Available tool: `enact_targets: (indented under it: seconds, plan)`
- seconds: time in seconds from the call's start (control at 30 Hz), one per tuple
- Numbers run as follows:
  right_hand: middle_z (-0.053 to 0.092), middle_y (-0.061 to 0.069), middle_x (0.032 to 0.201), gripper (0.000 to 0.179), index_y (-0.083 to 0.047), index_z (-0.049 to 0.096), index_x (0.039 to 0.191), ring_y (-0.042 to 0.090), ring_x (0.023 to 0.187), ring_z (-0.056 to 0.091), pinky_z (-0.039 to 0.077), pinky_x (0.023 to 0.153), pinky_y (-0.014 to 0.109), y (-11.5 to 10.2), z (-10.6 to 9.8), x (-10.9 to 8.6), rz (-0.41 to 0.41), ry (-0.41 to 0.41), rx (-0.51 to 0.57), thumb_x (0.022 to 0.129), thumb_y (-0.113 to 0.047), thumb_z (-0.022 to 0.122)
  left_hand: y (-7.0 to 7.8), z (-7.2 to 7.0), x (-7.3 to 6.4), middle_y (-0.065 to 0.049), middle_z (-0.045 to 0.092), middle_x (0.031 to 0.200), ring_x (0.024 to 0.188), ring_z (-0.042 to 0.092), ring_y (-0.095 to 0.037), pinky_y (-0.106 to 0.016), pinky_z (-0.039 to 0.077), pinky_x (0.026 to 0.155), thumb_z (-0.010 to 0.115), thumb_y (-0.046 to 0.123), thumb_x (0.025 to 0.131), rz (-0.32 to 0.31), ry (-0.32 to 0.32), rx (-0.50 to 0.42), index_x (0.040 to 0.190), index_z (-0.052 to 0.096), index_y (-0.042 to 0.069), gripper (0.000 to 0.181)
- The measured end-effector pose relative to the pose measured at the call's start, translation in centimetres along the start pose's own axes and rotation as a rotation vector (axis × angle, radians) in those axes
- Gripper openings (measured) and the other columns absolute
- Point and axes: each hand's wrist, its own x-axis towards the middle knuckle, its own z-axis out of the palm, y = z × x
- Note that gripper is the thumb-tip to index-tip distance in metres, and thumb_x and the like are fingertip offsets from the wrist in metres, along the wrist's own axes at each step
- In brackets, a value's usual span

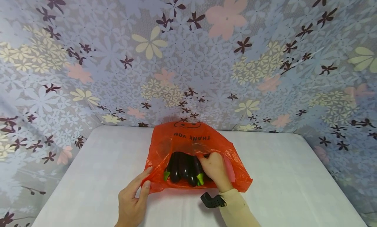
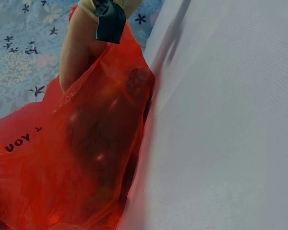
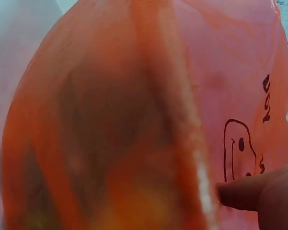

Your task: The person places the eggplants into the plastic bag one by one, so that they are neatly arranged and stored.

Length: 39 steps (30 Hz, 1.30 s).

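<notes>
A red plastic bag (image 1: 188,138) printed with THANK YOU lies on the table, its mouth facing the person. Several dark purple eggplants (image 1: 184,168) with green stem ends show inside. My left hand (image 1: 132,196) pinches the left edge of the bag's mouth between thumb and fingers. My right hand (image 1: 214,166) reaches into the mouth at the right, its thumb beside the eggplants. Its other fingers are hidden, so I cannot tell whether it grips one. In the right wrist view a finger (image 3: 249,191) lies near the bag's printed smiling face (image 3: 240,148).
A white-covered table (image 1: 288,174) extends on both sides of the bag. Behind and beside it hangs a flower-patterned cloth (image 1: 188,63). A black strap device (image 1: 211,200) sits at the right wrist, below the bag's front edge.
</notes>
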Motion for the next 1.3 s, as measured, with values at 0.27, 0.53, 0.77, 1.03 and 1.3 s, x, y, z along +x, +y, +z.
enact_targets:
  seconds: [0.27, 0.53, 0.77, 1.03, 1.3]
  plan:
    - [0.046, -0.001, 0.057, 0.03, -0.01, 0.064, 0.073, 0.019, 0.06, 0.05, 0.038, 0.053, 0.029, -0.1, -0.1, 0.0, 0.002, -0.008, -0.011, 0.092, -0.033, 0.069, 0.2, -0.1, 0.0, -0.007, 0.07, 0.125, 0.118, 0.065, -0.012, -0.015, 0.046, 0.096, 0.067, -0.002, 0.093, -0.008, -0.009, -0.006, 0.128, 0.068, 0.002, 0.035]
    - [0.038, -0.004, 0.05, 0.041, -0.014, 0.049, 0.059, 0.015, 0.048, 0.043, 0.03, 0.044, 0.026, -0.3, -0.5, -0.5, -0.018, -0.02, -0.003, 0.092, -0.03, 0.066, 0.0, 0.0, 0.0, -0.011, 0.071, 0.123, 0.116, 0.066, -0.013, -0.014, 0.045, 0.096, 0.067, -0.004, 0.092, 0.023, 0.003, -0.019, 0.126, 0.069, 0.0, 0.034]
    - [0.055, -0.004, 0.058, 0.027, -0.009, 0.064, 0.073, 0.011, 0.053, 0.052, 0.042, 0.047, 0.024, -0.7, -1.5, -1.5, -0.096, -0.029, -0.028, 0.091, -0.028, 0.07, -0.1, 0.0, 0.1, -0.008, 0.071, 0.124, 0.117, 0.065, -0.011, -0.014, 0.045, 0.096, 0.067, -0.003, 0.093, 0.023, 0.011, -0.009, 0.127, 0.069, 0.002, 0.034]
    - [0.072, 0.008, 0.092, 0.03, -0.001, 0.071, 0.107, 0.018, 0.08, 0.068, 0.06, 0.072, 0.037, -1.2, -2.6, -3.6, -0.213, -0.055, -0.053, 0.091, -0.026, 0.074, 0.0, 0.1, 0.4, -0.011, 0.069, 0.126, 0.12, 0.063, -0.009, -0.015, 0.044, 0.1, 0.068, -0.007, 0.09, 0.054, 0.017, -0.048, 0.125, 0.07, 0.003, 0.037]
    - [0.069, -0.001, 0.106, 0.04, -0.011, 0.069, 0.125, 0.009, 0.09, 0.065, 0.059, 0.076, 0.026, -2.5, -6.0, -7.2, -0.163, -0.153, -0.006, 0.091, -0.031, 0.076, -0.8, -0.4, 0.9, -0.019, 0.068, 0.125, 0.122, 0.062, -0.016, -0.018, 0.043, 0.104, 0.075, -0.002, 0.085, 0.225, 0.035, -0.118, 0.123, 0.068, 0.0, 0.039]
